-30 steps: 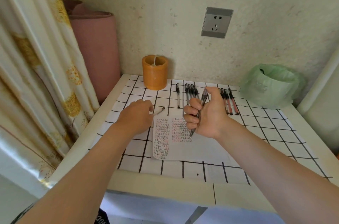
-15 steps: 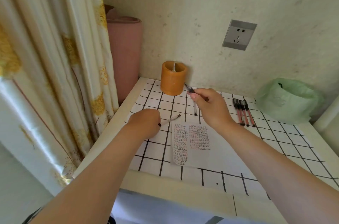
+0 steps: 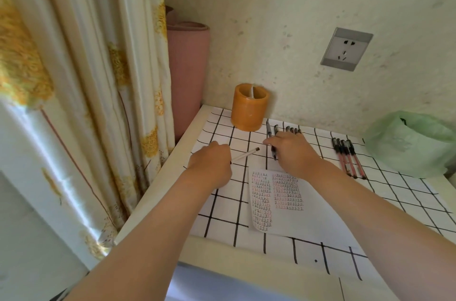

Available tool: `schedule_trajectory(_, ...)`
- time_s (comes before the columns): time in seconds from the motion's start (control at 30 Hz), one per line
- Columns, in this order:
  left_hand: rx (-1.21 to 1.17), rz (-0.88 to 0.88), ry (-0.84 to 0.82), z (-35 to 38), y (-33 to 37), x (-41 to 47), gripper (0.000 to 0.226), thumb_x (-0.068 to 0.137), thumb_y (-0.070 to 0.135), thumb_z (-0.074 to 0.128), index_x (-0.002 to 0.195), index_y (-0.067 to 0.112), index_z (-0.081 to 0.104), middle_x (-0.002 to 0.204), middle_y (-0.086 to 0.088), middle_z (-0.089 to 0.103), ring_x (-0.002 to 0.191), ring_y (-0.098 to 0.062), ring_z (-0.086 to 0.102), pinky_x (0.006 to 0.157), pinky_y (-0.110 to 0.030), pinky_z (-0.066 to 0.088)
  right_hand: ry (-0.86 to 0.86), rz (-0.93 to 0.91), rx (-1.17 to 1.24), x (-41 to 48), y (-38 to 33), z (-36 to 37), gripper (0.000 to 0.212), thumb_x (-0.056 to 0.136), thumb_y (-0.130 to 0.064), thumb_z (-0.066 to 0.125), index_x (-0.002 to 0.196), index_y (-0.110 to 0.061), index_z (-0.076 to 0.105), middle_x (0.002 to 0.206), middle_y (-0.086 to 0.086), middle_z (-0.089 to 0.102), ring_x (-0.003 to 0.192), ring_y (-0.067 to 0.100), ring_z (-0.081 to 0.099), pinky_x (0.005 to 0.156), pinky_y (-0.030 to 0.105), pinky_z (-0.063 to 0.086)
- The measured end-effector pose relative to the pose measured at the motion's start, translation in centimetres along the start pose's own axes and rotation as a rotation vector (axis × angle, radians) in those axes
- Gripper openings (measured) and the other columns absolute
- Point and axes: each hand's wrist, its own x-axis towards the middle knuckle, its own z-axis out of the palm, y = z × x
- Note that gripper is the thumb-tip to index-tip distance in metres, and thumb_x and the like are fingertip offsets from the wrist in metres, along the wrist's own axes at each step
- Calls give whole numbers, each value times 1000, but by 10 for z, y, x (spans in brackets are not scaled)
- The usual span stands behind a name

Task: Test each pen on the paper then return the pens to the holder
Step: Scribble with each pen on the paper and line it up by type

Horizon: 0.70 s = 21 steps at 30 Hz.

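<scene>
Though far into testing, judged nowhere near returning: white paper sheet (image 3: 296,216) on checked worktop (image 3: 399,202) crowded with black and red marks, orange cylindrical holder (image 3: 249,108) with no pens seen inside. Left grip (image 3: 209,165) curled round thin white pen (image 3: 245,154). Right grip (image 3: 293,152) flat, fingers straight, touching black pen (image 3: 268,129) beside row of black pens (image 3: 292,130); four red pens (image 3: 345,155) lying well apart, rightward.

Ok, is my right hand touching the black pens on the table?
Touching. The head view shows the right hand lying over the row of black pens, its fingers resting across their shafts with no gap.
</scene>
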Motion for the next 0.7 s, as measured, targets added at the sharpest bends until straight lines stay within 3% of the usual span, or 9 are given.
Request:
schedule_trajectory(0.13, 4, 7, 28, -1, 6, 0, 20, 97, 16, 49, 116, 19, 56, 104, -1, 61, 92, -19, 59, 73, -30, 46, -81, 18, -64, 2, -3, 3, 58, 92, -4, 49, 144, -27, 47, 131, 3, 56, 118, 25, 48, 99, 38, 34)
schedule_trajectory(0.23, -28, 0, 45, -4, 10, 2, 21, 98, 18, 50, 117, 23, 58, 104, 1, 64, 91, -18, 60, 69, -28, 42, -62, 5, -28, -1, -4, 2, 71, 87, 1, 51, 150, -28, 37, 125, 5, 57, 118, 26, 49, 101, 40, 37)
schedule_trajectory(0.3, -75, -10, 61, -5, 14, 3, 20, 99, 21, 50, 116, 25, 59, 105, 3, 65, 90, -17, 60, 68, -28, 43, 21, 43, 165, -3, -7, -4, 72, 85, 6, 49, 149, -25, 38, 116, 7, 60, 111, 26, 53, 98, 41, 42)
schedule_trajectory(0.37, -151, -19, 91, -6, 18, 4, 18, 99, 25, 49, 113, 27, 60, 104, 5, 66, 90, -16, 60, 69, -30, 47, 89, 178, 530, -4, -14, -14, 64, 88, 8, 44, 144, -22, 46, 108, 5, 61, 100, 20, 56, 91, 34, 47)
schedule_trajectory(0.5, -292, -5, 131, -8, 30, 4, 14, 98, 31, 54, 111, 33, 60, 102, 13, 66, 91, -14, 60, 73, -31, 52, 101, 441, 1111, -13, -27, -37, 38, 93, -6, 53, 128, -23, 59, 93, 8, 65, 77, 16, 66, 67, 26, 48)
schedule_trajectory(0.63, -331, 78, 138, -9, 42, -2, 13, 98, 35, 56, 110, 35, 60, 100, 15, 66, 87, -11, 59, 76, -34, 54, 168, 534, 1264, -36, -16, -47, 15, 88, -8, 68, 100, -17, 67, 75, 3, 67, 58, 15, 63, 60, 30, 48)
schedule_trajectory(0.7, -309, 98, 128, -6, 46, -5, 16, 98, 37, 55, 113, 34, 60, 100, 12, 66, 86, -11, 59, 75, -33, 53, 194, 596, 1312, -47, -6, -48, 11, 88, -7, 69, 96, -15, 67, 76, 5, 68, 57, 15, 63, 58, 27, 48)
